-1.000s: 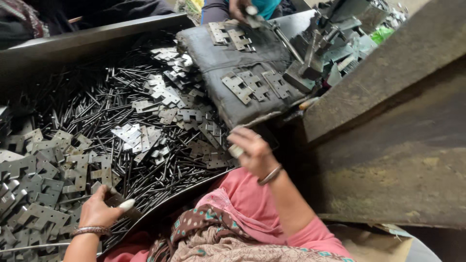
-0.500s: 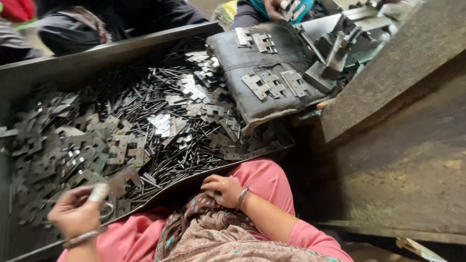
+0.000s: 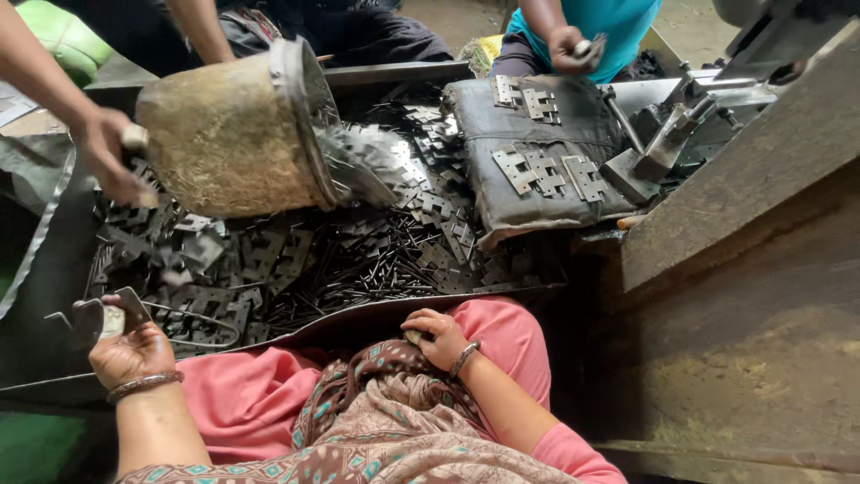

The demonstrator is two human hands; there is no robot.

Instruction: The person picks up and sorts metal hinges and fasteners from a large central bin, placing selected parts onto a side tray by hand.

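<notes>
Head view is showing a co-worker's hand (image 3: 112,157) tipping a bucket (image 3: 237,125) so that hinge plates (image 3: 358,166) are spilling into the tray (image 3: 376,309) right in front of me. I am judging that the main risk: sharp metal pieces could be sliding or bouncing towards my left hand (image 3: 130,350), which is hovering at the tray's near left edge, just beside the pile (image 3: 269,260). The cause would be the bucket being held so steeply, with its mouth pointing my way. Loose pins (image 3: 376,278) could also be rolling over the low front rim onto my lap.

My left hand is curling partly closed around a small hinge piece (image 3: 107,315), fingers pinching it and thumb on top; the piece is sitting above the tray's corner. My right hand (image 3: 439,336) is resting on the scarf (image 3: 394,394) over my lap, just below the tray's rim, fingers folded loosely inward. I cannot tell whether it is holding anything.
</notes>
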